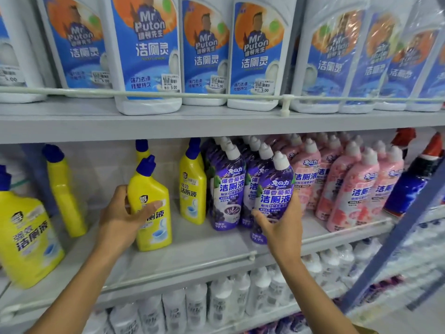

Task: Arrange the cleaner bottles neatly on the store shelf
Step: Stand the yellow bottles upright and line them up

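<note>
Yellow cleaner bottle (154, 189) with blue cap, upright near the front of the middle shelf (192, 254), at about 8 o'clock from the frame's centre; the left hand (120, 213) gripped it, thumb behind its left edge and fingers laid across the label. At 3 o'clock of it, the purple cleaner bottle (274, 189) with white cap stood at the shelf's front edge, tilted slightly; the right hand (281, 225) held its lower half, fingers curled round the front and thumb on its right side. Just behind that bottle, at 11 o'clock, ran rows of matching purple bottles (228, 186); at 3 o'clock of these stood pink bottles (349, 189), packed close. Further yellow bottles (192, 186) stood at 1 o'clock and 9 o'clock of the gripped one. A dark blue bottle (409, 184) with red cap leaned at the far right. Large white bottles (147, 56) with blue labels filled the upper shelf at 12 o'clock; small white bottles (216, 302) filled the lower shelf at 6 o'clock.
</note>
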`<action>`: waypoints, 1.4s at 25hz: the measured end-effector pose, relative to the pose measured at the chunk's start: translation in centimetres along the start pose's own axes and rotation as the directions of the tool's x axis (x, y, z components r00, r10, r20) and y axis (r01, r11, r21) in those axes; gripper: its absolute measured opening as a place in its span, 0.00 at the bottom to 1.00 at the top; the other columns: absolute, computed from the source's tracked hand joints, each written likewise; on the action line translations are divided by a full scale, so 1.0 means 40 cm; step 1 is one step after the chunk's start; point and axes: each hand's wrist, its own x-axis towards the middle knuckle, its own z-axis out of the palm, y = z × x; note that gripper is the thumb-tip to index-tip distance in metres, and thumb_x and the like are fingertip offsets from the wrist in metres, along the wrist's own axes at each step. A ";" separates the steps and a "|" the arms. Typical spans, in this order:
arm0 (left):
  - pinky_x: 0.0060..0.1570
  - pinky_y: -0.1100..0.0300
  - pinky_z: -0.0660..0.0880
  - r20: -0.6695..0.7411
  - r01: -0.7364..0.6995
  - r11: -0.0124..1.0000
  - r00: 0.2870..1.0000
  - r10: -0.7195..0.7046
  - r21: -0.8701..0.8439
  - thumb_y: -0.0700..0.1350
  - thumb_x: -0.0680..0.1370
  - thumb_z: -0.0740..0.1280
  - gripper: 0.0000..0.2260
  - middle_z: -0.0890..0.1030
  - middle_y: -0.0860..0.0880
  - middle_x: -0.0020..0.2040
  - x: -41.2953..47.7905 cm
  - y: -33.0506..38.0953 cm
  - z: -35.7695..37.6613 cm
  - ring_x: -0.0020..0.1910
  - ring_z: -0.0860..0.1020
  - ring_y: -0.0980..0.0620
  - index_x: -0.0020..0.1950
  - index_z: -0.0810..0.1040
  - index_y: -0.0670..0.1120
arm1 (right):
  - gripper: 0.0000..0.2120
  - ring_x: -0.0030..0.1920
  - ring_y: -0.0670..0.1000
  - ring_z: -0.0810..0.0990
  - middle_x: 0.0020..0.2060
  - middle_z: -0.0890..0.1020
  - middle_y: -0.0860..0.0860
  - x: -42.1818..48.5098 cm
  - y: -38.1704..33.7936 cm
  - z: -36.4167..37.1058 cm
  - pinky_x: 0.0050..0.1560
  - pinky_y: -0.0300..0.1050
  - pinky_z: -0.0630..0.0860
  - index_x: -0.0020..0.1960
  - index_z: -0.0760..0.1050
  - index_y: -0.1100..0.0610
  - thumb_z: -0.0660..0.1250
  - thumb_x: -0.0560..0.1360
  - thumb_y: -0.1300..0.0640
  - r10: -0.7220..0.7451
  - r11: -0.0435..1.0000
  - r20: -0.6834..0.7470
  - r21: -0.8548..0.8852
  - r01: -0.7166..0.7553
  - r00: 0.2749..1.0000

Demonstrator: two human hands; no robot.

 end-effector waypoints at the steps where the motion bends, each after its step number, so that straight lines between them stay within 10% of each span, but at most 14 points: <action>1: 0.39 0.58 0.79 -0.005 0.002 1.000 1.000 -0.002 0.009 0.66 0.59 0.81 0.28 0.84 0.54 0.45 -0.001 0.005 0.001 0.45 0.82 0.56 0.49 0.73 0.58 | 0.43 0.64 0.51 0.79 0.65 0.75 0.44 0.008 -0.001 0.013 0.58 0.58 0.80 0.75 0.63 0.47 0.81 0.66 0.47 -0.008 1.000 -0.022 -0.007 0.008 1.000; 14: 0.29 0.68 0.72 -0.054 0.011 0.995 0.999 -0.006 0.101 0.48 0.71 0.80 0.19 0.81 0.52 0.43 0.020 -0.006 -0.049 0.43 0.79 0.52 0.55 0.74 0.46 | 0.45 0.67 0.49 0.75 0.67 0.76 0.49 0.017 -0.004 0.018 0.66 0.52 0.75 0.77 0.62 0.53 0.82 0.67 0.51 -0.003 1.000 -0.006 0.019 0.003 1.000; 26: 0.47 0.48 0.78 -0.143 0.066 0.981 0.989 -0.039 0.184 0.63 0.66 0.79 0.27 0.84 0.48 0.49 0.040 -0.050 -0.126 0.51 0.81 0.43 0.56 0.74 0.51 | 0.42 0.60 0.41 0.80 0.64 0.79 0.45 0.023 -0.033 -0.023 0.63 0.48 0.79 0.77 0.64 0.50 0.81 0.68 0.53 0.093 0.989 0.015 0.113 -0.095 0.996; 32: 0.41 0.54 0.74 -0.181 0.060 0.983 0.983 -0.028 0.171 0.60 0.69 0.78 0.24 0.83 0.49 0.49 0.027 -0.048 -0.112 0.49 0.81 0.45 0.56 0.74 0.50 | 0.34 0.67 0.43 0.75 0.68 0.75 0.44 -0.050 -0.142 -0.035 0.64 0.45 0.77 0.75 0.66 0.51 0.77 0.74 0.55 0.104 0.949 -0.095 0.308 -0.070 0.990; 35: 0.39 0.57 0.74 -0.180 0.058 0.985 0.983 -0.028 0.161 0.58 0.70 0.78 0.23 0.83 0.49 0.48 0.017 -0.042 -0.107 0.47 0.81 0.47 0.56 0.74 0.50 | 0.30 0.66 0.44 0.78 0.68 0.77 0.44 -0.074 -0.209 0.011 0.59 0.40 0.78 0.73 0.70 0.51 0.76 0.74 0.60 0.068 0.876 0.071 0.472 -0.094 0.995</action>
